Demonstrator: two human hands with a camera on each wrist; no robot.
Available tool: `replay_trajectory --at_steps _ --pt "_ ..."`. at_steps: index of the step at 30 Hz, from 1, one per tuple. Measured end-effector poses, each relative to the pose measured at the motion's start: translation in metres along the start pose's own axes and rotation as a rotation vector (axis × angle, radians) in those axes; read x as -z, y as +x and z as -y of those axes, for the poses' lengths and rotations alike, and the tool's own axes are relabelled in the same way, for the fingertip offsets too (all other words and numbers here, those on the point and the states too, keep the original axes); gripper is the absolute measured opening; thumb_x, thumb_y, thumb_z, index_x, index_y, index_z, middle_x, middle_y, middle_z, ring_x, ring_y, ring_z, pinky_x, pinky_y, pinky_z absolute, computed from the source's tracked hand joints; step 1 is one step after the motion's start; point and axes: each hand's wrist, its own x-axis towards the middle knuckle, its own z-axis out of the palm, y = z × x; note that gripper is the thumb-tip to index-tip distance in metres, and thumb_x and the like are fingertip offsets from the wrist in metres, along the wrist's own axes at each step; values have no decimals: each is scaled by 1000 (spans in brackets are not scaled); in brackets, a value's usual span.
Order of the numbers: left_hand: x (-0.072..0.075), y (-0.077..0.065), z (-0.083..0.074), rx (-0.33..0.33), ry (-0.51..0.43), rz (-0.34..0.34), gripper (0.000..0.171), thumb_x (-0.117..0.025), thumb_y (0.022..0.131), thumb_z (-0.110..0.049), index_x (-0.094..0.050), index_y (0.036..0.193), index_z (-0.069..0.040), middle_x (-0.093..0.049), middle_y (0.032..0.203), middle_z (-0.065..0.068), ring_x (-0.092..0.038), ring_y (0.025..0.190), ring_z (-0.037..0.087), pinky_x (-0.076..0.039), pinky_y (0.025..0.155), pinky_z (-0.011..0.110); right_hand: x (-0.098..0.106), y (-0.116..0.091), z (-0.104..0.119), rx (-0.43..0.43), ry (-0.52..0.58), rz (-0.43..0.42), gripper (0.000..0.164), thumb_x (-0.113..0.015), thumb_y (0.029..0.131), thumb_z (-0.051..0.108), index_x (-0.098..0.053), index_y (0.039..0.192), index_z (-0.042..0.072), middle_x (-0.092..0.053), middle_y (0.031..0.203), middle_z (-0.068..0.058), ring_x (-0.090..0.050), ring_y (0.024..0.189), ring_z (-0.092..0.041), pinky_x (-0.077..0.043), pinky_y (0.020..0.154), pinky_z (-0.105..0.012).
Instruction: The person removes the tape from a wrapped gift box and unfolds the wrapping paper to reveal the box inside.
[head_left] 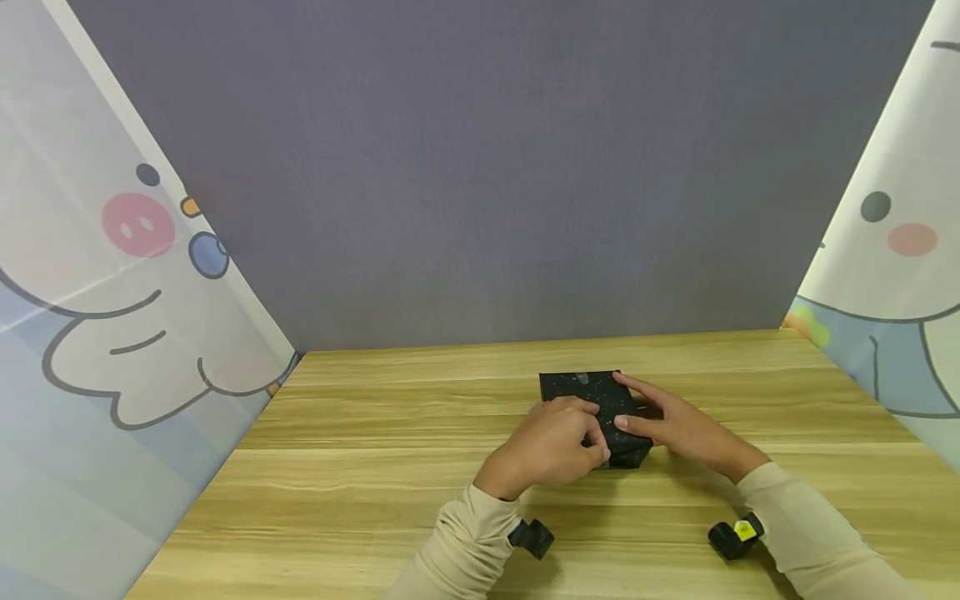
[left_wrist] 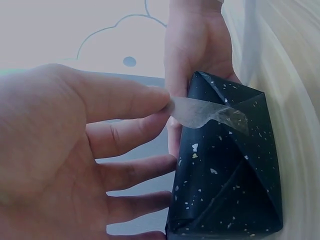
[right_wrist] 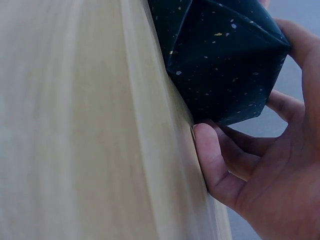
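A: Central item?
B: Black speckled package (head_left: 611,400), folded wrap, on the table right of middle.
A: Grip?
B: At left, clear tape strip (left_wrist: 200,112) pinched between thumb and forefinger of the left hand (head_left: 555,442), with its length over the folded wrap. At right, package clamped at its right end by the right hand (head_left: 686,425), thumb on top, forefinger at the far corner.
A: Surface?
B: Yellowish wooden table (head_left: 337,475), grain from left to right.
A: Room?
B: Far: plain grey panel (head_left: 495,167). Left and right: pale cartoon-printed sheets (head_left: 75,358).
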Motion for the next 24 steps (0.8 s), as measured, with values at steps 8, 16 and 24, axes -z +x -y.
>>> replay_trajectory --at_steps 8,16,24 --pt "4 1 4 -3 -51 6 18 -63 100 -27 -79 91 -29 -53 145 -6 -42 139 10 -36 112 45 0 1 -1 14 -3 -4 76 -64 100 37 -23 161 23 -34 152 -32 -48 129 -47 -55 82 -48" --pt "3 1 18 44 -17 -89 13 -63 101 -26 -74 106 -23 -61 135 -5 -53 128 12 -46 100 31 0 1 -1 10 7 5 75 -63 100 37 -23 161 24 -31 153 -33 -46 130 -47 -54 85 -49" --pt "6 -1 28 97 -62 -123 14 -64 100 -28 -72 110 -22 -60 134 -2 -55 125 19 -48 97 37 -1 0 -2 15 -21 -6 76 -62 100 41 -19 162 31 -30 155 -31 -38 137 -51 -52 89 -52"
